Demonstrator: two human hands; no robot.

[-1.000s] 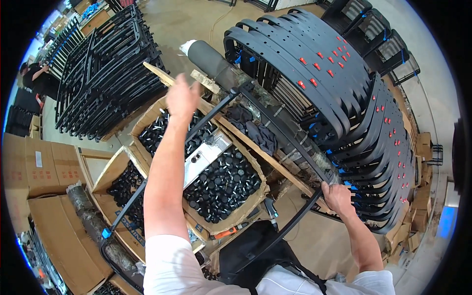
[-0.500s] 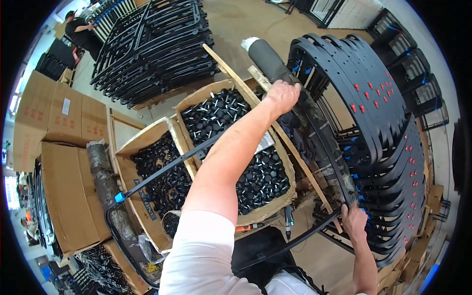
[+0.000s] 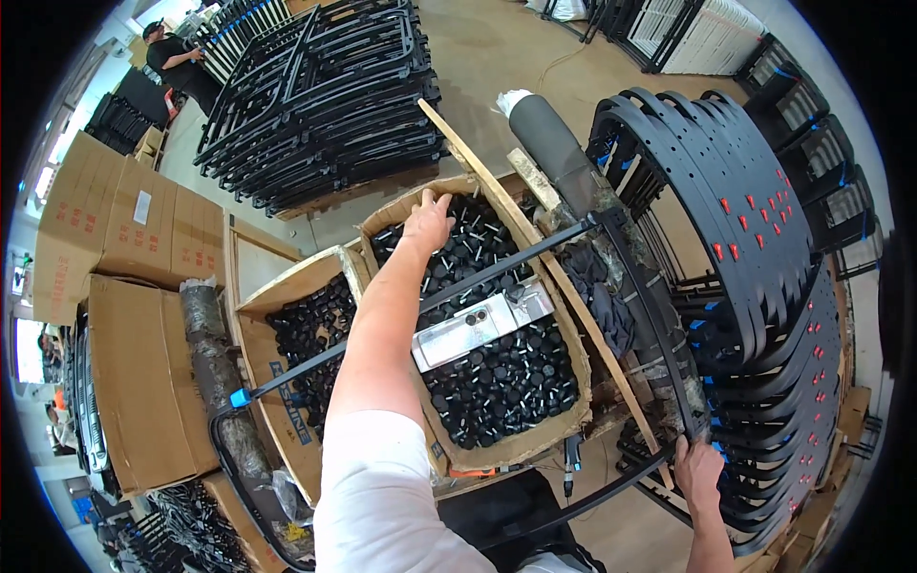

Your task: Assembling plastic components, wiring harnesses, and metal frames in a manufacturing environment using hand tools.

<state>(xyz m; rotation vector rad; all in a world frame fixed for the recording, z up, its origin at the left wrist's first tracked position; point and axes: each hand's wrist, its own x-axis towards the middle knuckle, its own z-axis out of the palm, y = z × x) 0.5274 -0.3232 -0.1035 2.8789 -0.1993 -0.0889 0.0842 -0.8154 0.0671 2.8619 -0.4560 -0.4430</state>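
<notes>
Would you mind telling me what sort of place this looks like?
Probably a furniture assembly workshop or factory floor: stacks of black metal frames, open cardboard boxes of small black caps, and rows of curved black seat panels stand on a bare concrete floor.

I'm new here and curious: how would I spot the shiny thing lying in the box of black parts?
Find the open cardboard box of small black caps, which the left hand reaches into. On the caps lies a flat rectangular silver metal plate, under the black metal frame tube. It is the only bright piece there.
</notes>
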